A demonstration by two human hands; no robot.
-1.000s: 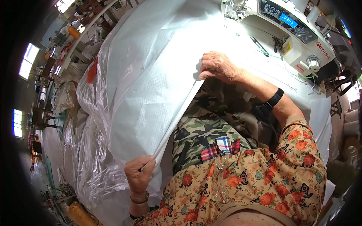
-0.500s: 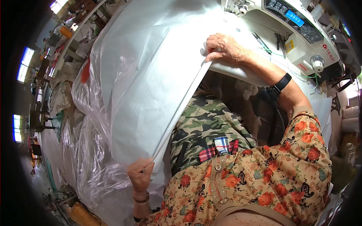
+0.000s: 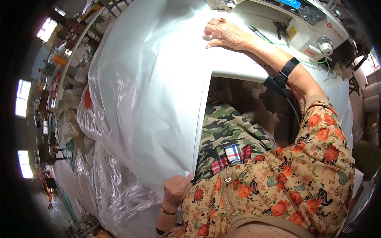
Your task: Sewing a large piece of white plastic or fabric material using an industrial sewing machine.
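Observation:
A large white sheet of textured, slightly shiny material spreads from the sewing machine down toward my lap. Its folded edge runs nearly straight along its right side. My left hand is closed on the near end of that edge, thumb against fingers, close to my waist. Under the bright lamp, my right hand rests on the sheet's far part, just in front of the machine's needle area. Its fingers are bent, with the thumb apart from them. The glare hides the needle and how the sheet lies there.
Dark tweezers and a small black tool lie on the white machine table. Green thread trails by the machine. Crumpled clear plastic heaps up on the left, with a cluttered rack beyond. My camouflage-clad lap lies below the table edge.
My left hand has moved right with the sheet's near end, so the edge now runs more upright. My right hand has loosened from a pinch on the edge and lies flatter. The view has shifted.

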